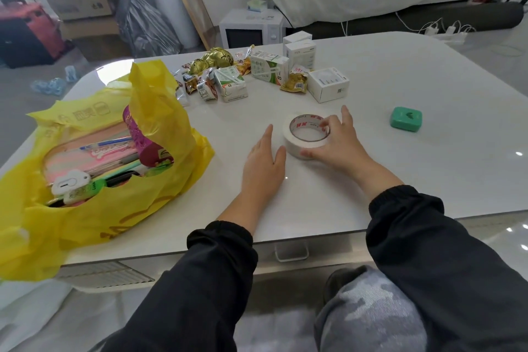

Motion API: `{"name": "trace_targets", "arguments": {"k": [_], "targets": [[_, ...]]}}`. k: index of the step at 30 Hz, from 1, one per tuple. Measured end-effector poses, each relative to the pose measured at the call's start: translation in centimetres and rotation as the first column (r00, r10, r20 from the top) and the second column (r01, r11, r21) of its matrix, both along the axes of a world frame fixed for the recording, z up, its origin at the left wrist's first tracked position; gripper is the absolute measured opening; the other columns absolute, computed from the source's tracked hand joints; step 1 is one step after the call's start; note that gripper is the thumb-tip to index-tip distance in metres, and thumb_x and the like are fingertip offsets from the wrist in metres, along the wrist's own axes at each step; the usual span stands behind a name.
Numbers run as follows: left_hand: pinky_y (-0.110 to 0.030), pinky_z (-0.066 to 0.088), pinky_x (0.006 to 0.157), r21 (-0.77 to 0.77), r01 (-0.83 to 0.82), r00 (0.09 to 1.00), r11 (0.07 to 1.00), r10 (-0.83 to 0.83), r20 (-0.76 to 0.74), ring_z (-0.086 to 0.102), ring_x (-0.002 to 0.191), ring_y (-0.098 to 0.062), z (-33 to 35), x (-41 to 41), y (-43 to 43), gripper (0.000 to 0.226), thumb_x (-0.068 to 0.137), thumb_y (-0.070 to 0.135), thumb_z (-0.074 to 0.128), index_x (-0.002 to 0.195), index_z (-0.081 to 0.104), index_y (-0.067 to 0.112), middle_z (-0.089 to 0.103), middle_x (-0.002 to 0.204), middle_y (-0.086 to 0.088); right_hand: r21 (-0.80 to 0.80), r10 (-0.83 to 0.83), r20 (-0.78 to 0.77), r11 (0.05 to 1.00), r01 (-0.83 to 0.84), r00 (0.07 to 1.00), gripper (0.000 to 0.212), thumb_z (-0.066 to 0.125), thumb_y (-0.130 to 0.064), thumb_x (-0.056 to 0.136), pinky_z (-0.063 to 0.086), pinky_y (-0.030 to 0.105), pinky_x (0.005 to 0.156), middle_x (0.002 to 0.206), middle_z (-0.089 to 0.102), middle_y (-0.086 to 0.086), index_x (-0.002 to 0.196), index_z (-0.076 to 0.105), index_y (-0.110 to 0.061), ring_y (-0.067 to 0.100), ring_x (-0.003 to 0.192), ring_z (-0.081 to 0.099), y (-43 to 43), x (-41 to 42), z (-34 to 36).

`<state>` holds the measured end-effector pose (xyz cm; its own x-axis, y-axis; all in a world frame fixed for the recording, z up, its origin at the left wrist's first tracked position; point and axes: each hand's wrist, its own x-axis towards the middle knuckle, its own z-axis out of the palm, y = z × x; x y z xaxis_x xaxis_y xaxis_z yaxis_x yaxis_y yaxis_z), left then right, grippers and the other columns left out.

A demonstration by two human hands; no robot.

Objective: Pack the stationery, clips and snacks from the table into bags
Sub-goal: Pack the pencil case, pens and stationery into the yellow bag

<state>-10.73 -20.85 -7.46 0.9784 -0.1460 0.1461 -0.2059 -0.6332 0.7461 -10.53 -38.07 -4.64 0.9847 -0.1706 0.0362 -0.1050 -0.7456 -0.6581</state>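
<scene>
Head view | right hand (340,143) is closing around tape roll (307,134) lying flat at table (400,180) centre | left hand (264,163) is resting open, empty, beside it | yellow bag (114,208) is sitting at 9 o'clock | risk: floppy bag mouth may be catching the roll.

white table (371,180) | yellow bag (114,208) left | tape roll (297,146) centre | snacks (217,77), boxes (328,84) far | green case (405,119) right

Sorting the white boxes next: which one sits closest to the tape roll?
The square white box lying flat just behind the tape roll; the others stand upright farther back.
</scene>
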Motion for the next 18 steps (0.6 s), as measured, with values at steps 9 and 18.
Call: {"name": "trace_targets", "arguments": {"k": [9, 18], "targets": [[-0.020, 0.032, 0.083, -0.232, -0.122, 0.992, 0.965, 0.111, -0.061, 0.052, 0.099, -0.005, 1.5, -0.4, 0.1, 0.028, 0.101, 0.018, 0.039, 0.120, 0.060, 0.019, 0.058, 0.108, 0.010, 0.012, 0.152, -0.004, 0.988, -0.152, 0.988, 0.043, 0.085, -0.028, 0.065, 0.026, 0.018, 0.092, 0.139, 0.037, 0.008, 0.095, 0.059, -0.013, 0.022, 0.131, 0.035, 1.0, -0.8, -0.4], [-0.027, 0.048, 0.080, -0.395, -0.275, 0.961, 0.877, 0.243, -0.128, 0.058, 0.094, -0.016, 7.4, 1.2, 0.6, 0.036, 0.086, 0.007, 0.051, 0.120, 0.061, 0.014, 0.062, 0.098, 0.002, 0.152, 0.075, 0.245, 0.982, -0.114, 0.967, 0.051, 0.087, -0.029, 0.060, 0.040, 0.022, 0.094, 0.119, 0.034, -0.001, 0.093, 0.052, -0.013, 0.011, 0.109, 0.041, 4.4, -0.6, 3.4]]}}
